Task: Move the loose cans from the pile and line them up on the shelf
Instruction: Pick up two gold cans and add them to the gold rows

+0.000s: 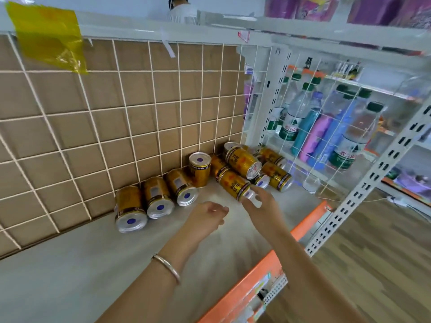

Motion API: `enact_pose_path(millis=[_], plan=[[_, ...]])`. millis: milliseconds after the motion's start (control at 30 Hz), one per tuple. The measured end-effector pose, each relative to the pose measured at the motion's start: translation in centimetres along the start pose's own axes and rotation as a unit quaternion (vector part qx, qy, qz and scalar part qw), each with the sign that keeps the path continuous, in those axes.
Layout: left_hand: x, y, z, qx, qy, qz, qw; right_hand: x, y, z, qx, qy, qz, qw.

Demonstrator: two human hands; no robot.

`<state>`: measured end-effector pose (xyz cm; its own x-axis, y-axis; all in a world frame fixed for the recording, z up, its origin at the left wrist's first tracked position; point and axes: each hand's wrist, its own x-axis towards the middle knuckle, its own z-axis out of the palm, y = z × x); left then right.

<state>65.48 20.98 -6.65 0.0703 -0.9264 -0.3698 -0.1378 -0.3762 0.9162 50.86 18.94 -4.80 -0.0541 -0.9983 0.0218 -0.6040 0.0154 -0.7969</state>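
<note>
Along the back edge of the shelf (93,264) four cans (158,199) sit in a row, while about six lie in a pile (254,164) in its back right corner, the right hand (261,203) reaching the nearest can (233,183) with grip wide, the left hand (207,217) loose and empty.

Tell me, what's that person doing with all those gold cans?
A person is tidying a white shelf. A row of four gold metal drink cans stands along the white wire grid at the back. More of them lie jumbled in a pile in the right corner. The right grip reaches to the nearest gold can of the pile, fingers spread at its end, not yet closed round it. The left grip hovers beside it, loosely curled, holding nothing.
</note>
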Motion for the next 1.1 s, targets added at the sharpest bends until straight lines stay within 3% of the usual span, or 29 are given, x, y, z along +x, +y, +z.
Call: enact_pose_path(millis=[133,233,433,567,667,767,933,1100], plan=[[3.7,2.5,1.9,-0.085,0.016,-0.056,0.995,5.2,0.1,-1.7,0.009,0.023,-0.004,1.0],[7.0,3.1,3.4,-0.085,0.064,-0.065,0.992,8.6,0.1,-2.7,-0.008,0.017,-0.032,0.999],[10.8,4.2,6.8,-0.128,0.125,-0.088,0.98,14.1,-0.8,-3.2,-0.05,-0.09,-0.032,0.994],[11.3,3.3,7.9,-0.098,0.201,-0.084,0.971,16.0,-0.9,-2.6,-0.133,-0.194,-0.058,0.97],[11.3,3.3,7.8,-0.101,0.197,-0.081,0.972,16.6,0.2,-2.0,-0.205,-0.191,-0.073,0.957],[11.3,3.3,7.8,-0.127,0.19,-0.103,0.968,17.0,1.2,-2.1,-0.141,-0.171,-0.08,0.972],[10.3,2.5,8.4,-0.1,0.227,-0.08,0.965,16.9,2.7,-4.2,0.071,-0.168,-0.091,0.979],[10.3,3.6,8.7,0.031,0.157,-0.134,0.978,16.7,3.4,-4.9,0.199,-0.145,-0.1,0.964]])
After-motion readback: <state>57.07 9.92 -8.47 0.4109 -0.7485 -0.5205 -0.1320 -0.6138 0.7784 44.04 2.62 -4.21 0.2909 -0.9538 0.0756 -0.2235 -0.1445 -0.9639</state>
